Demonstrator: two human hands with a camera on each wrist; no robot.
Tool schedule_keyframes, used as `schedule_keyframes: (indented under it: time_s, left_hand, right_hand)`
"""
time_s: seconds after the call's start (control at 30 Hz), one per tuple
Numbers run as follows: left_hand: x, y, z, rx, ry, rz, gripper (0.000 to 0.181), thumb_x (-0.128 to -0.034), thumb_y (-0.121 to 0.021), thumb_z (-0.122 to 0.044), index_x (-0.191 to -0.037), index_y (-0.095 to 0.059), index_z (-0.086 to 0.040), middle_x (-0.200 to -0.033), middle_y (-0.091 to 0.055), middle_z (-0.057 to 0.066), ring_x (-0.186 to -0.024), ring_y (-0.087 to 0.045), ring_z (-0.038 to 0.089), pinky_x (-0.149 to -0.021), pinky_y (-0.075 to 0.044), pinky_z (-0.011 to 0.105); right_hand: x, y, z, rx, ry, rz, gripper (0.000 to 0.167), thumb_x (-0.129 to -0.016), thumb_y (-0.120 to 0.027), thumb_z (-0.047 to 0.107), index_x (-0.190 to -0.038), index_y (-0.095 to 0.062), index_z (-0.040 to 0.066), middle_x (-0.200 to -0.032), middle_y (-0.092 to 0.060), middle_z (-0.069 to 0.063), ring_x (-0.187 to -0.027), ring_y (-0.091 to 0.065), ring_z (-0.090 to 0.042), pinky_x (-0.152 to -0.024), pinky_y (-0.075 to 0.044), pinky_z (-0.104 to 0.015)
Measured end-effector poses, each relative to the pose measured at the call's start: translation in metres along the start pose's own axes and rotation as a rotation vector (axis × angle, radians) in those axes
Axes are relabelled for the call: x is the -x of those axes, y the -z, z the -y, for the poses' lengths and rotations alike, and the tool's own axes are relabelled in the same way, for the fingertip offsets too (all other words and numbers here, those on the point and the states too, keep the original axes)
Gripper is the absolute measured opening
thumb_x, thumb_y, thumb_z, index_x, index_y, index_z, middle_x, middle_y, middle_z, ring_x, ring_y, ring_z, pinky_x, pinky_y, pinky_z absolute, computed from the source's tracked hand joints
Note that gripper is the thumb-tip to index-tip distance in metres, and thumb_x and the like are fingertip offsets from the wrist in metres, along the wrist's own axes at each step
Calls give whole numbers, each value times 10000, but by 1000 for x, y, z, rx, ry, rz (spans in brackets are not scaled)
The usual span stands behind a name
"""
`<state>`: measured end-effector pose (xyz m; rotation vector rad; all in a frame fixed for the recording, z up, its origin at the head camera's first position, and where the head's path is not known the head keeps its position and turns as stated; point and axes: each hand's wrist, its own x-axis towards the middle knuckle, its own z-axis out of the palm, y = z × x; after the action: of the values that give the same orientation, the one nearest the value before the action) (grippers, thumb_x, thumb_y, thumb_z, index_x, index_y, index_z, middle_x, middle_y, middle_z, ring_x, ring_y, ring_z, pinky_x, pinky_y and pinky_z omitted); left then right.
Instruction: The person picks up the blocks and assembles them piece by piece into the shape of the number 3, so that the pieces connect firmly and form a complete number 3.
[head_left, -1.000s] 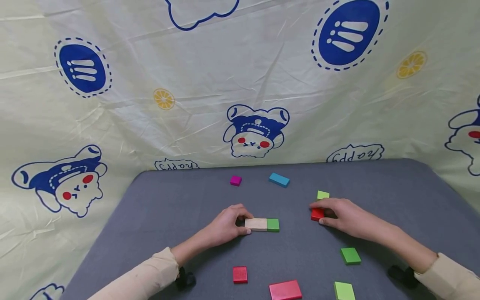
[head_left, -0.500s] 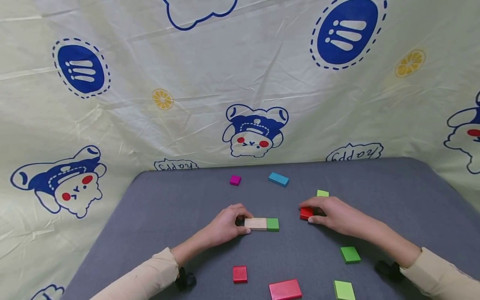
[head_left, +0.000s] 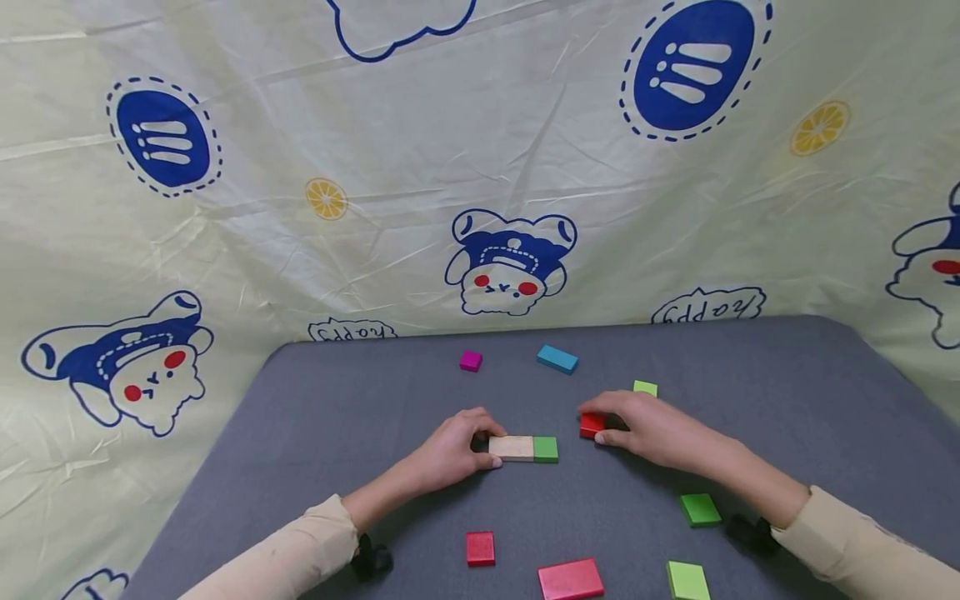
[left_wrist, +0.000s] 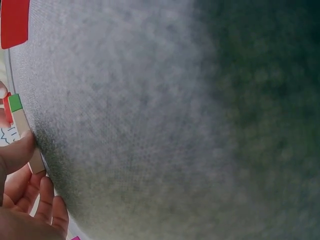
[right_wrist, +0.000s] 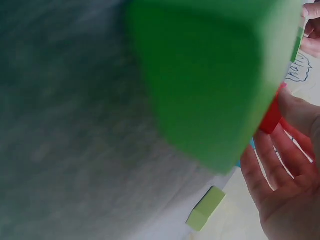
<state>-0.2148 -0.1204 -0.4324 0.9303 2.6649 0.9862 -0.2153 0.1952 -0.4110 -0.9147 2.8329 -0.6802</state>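
My left hand [head_left: 453, 447] grips the left end of a plain wooden block [head_left: 516, 448] between thumb and fingers. A green block [head_left: 546, 450] butts against that block's right end, in line with it. To the right, my right hand [head_left: 643, 428] pinches a small red block [head_left: 591, 426] a short gap away from the green one. In the left wrist view the thumb lies over the wooden block [left_wrist: 23, 125]. The right wrist view has the red block [right_wrist: 272, 116] between thumb and fingertips, with a large blurred green block [right_wrist: 210, 80] close to the camera.
Behind lie a magenta block [head_left: 471, 361], a blue block [head_left: 557, 358] and a light green block [head_left: 645, 388]. Nearer are two red blocks, a square one [head_left: 480, 549] and a longer one [head_left: 571, 579], plus a green block [head_left: 701, 510] and a light green block [head_left: 687, 581].
My right hand has slid left with the red block, away from the light green block behind it and closer to the green block. The left hand stays put on the wooden block.
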Motion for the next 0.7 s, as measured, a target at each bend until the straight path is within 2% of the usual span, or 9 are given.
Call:
schedule_keyframes:
  time_s: [0.27, 0.7]
  left_hand:
    - [1, 0, 0, 6, 13, 4, 239, -866, -764, -123, -1100, -715, -116, -983, -578, -60, -924, -518, 127, -817, -448, 278]
    - [0, -1, 1, 3, 3, 1, 241, -863, -766, -125, -1099, -715, -117, -974, -577, -55, -920, -524, 131, -816, -451, 275]
  right_hand:
    - [-10, -4, 8, -6, -1, 26, 393, -892, -738, 185, -1270, -655, 116, -1242, -630, -49, -1091, -570, -239, -929, -468, -490]
    - [-24, -11, 11, -26, 42, 48, 392, -893, -740, 200, -1274, -663, 149, -1254, -631, -28, -1121, -567, -239, -955, -453, -500]
